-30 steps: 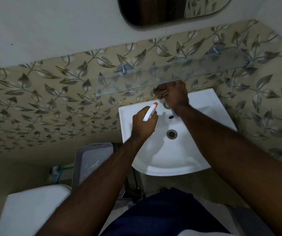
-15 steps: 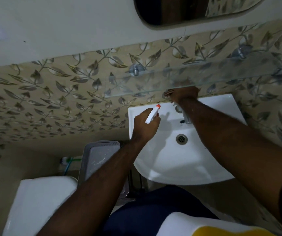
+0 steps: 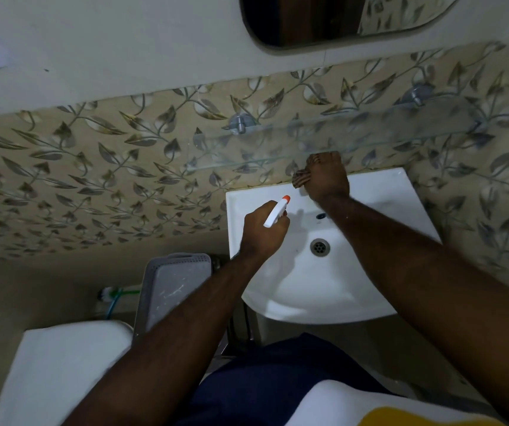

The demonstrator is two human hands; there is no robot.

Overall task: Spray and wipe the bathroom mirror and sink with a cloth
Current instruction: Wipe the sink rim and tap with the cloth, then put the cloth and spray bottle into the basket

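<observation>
A white sink [image 3: 296,290] with a metal drain [image 3: 320,247] is fixed to the leaf-patterned wall. My left hand [image 3: 262,230] holds a white spray bottle with an orange nozzle [image 3: 276,211] over the sink's left side, nozzle pointing to the back rim. My right hand [image 3: 325,178] presses a dark patterned cloth [image 3: 301,179] on the sink's back rim, just under the glass shelf [image 3: 278,147]. The tap is hidden by my right forearm. The mirror's lower edge [image 3: 324,23] shows at the top.
A grey perforated basket [image 3: 173,287] stands left of the sink, beside a white toilet cistern [image 3: 56,364]. A toilet brush [image 3: 105,295] lies by the wall. Shelf brackets [image 3: 239,122] stick out of the tiles above the sink.
My right hand with the cloth has shifted slightly along the sink's back rim under the shelf. My left hand keeps the spray bottle in about the same place. The camera has tilted a little.
</observation>
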